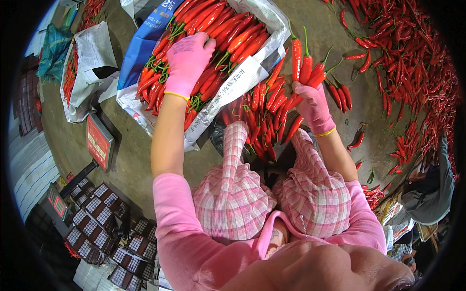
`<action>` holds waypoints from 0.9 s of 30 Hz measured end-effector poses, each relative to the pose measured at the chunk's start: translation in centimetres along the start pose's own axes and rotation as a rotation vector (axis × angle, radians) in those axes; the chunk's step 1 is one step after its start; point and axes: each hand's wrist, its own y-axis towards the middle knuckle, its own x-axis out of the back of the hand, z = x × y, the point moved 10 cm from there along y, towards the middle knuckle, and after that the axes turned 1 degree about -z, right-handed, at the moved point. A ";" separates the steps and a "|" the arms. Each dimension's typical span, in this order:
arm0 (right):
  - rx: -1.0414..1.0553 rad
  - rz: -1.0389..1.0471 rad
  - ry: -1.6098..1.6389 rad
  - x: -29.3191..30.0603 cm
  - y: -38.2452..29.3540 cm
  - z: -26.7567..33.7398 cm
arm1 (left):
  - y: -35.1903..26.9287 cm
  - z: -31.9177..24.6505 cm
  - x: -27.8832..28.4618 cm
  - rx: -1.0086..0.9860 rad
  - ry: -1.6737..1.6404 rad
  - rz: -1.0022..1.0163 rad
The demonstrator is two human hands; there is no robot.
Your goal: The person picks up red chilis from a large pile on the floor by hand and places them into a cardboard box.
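My left hand [189, 62], in a pink glove, rests on the red chili peppers [233, 31] inside a container lined with printed sheeting [136, 54]. Its fingertips are hidden among the peppers, so I cannot tell whether they grip any. In the container the peppers lie in rows, with green stems bunched together. My right hand [311, 102], also gloved in pink, grips a few long red chili peppers [307, 67], stems pointing away from me. Just left of that hand, a loose pile of chili peppers [267, 112] lies before my knees.
A large heap of chili peppers [411, 54] covers the floor [358, 127] at right, with strays around it. A second paper-lined container [94, 47] stands at left. Nearer are a red panel on a post [100, 142] and stacked crates [96, 207]. A grey garment [429, 196] shows at far right.
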 end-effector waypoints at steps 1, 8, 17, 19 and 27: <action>-0.005 -0.001 -0.009 0.1 0.0 -0.1 | -0.4 0.9 0.2 0.051 -0.053 0.023; 0.004 0.009 0.075 -0.1 0.3 -0.9 | -2.0 2.6 -3.8 0.099 0.058 0.142; -0.017 -0.009 0.028 -0.2 0.1 -1.0 | -0.5 0.0 -1.1 0.024 -0.034 0.033; -0.010 0.050 0.040 -0.5 0.2 -1.2 | 0.4 -1.1 -1.0 -0.026 0.011 0.054; 0.015 -0.035 0.093 -0.4 -0.2 -0.3 | -2.0 -3.8 -0.4 -0.069 -0.175 0.127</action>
